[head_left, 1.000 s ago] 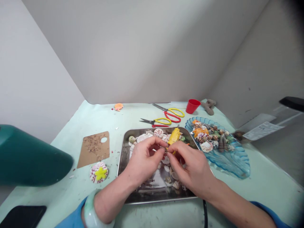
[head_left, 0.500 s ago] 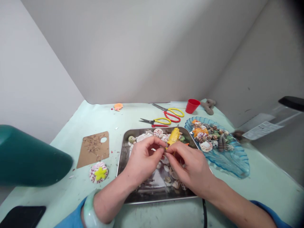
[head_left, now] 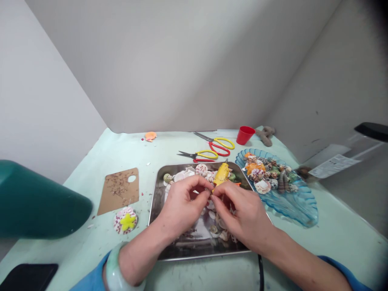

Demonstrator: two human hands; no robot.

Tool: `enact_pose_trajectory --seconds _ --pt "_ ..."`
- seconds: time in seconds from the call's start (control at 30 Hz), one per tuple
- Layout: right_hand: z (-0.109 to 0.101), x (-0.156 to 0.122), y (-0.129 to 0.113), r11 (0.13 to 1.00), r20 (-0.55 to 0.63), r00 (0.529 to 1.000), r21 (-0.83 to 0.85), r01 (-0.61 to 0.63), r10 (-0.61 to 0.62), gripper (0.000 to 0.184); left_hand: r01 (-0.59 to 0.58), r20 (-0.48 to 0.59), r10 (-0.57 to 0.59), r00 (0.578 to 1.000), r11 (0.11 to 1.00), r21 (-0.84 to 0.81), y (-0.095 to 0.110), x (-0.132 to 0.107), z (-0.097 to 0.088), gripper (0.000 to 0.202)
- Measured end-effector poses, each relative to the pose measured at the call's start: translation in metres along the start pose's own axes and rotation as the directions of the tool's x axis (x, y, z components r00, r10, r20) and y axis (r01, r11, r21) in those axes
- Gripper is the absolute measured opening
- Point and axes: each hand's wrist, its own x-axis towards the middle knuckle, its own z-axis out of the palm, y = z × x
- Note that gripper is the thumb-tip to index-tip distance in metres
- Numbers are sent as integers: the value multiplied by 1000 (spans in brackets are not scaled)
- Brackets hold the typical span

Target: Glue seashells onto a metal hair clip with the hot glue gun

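Note:
My left hand [head_left: 182,204] and my right hand [head_left: 242,214] meet fingertip to fingertip over a steel tray [head_left: 155,198] of seashells. Both pinch a tiny object between thumb and forefinger; it is too small to name. Just beyond the fingertips a yellow glue gun [head_left: 222,173] lies in the tray, its black cord [head_left: 260,270] running toward me under my right wrist. A pale green bangle [head_left: 110,268] circles my left wrist.
A blue glass dish [head_left: 298,206] of coloured shells sits right of the tray. Two yellow-and-red scissors [head_left: 209,151], a red cup [head_left: 245,135], a brown card [head_left: 119,190], a shell with a yellow star [head_left: 126,220], a teal object [head_left: 36,202] and a black phone [head_left: 27,277] lie around.
The pinched fingertips have shifted slightly; my hands stay together over the tray. Nothing else has moved.

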Motion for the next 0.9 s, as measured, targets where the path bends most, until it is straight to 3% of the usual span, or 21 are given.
enact_pose_trajectory --seconds 0.37,0.9 --pt "1 -2 4 999 -2 999 8 -51 51 3 67 7 -67 998 978 -196 0 2 3 8" --pt "-2 1 1 998 7 1000 67 11 -12 7 98 29 -94 995 976 -193 3 2 1 9"
